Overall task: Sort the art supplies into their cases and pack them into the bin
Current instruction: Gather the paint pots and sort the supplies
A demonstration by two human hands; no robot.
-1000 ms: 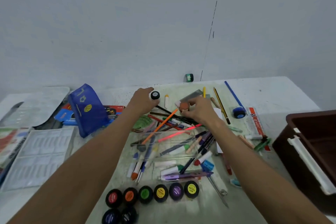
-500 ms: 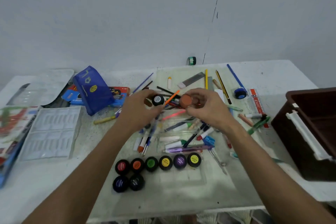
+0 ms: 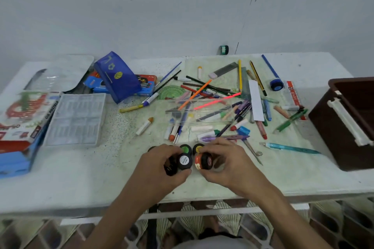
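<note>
My left hand (image 3: 162, 164) grips a small black paint pot with a white label (image 3: 185, 161) near the table's front edge. My right hand (image 3: 226, 162) grips an orange paint pot with a black lid (image 3: 203, 161) right beside it. Both hands hover over the row of little paint pots; a green-topped pot (image 3: 186, 148) and a yellow-topped pot (image 3: 198, 147) peek out behind my fingers, the others are hidden. A pile of pens, pencils and brushes (image 3: 214, 105) lies over a clear plastic case (image 3: 199, 115) in the middle. The brown bin (image 3: 344, 127) stands at the right edge.
A blue pouch (image 3: 116, 78) leans on marker boxes at back left. A clear compartment tray (image 3: 75, 119) and an oil pastel box (image 3: 22, 115) lie at left. A teal pen (image 3: 291, 147) and a white-wrapped crayon (image 3: 144, 125) lie loose. A green tape roll (image 3: 224, 49) sits by the wall.
Both hands drew back from the far pile toward the front edge, each carrying a paint pot, and now sit over the row of pots.
</note>
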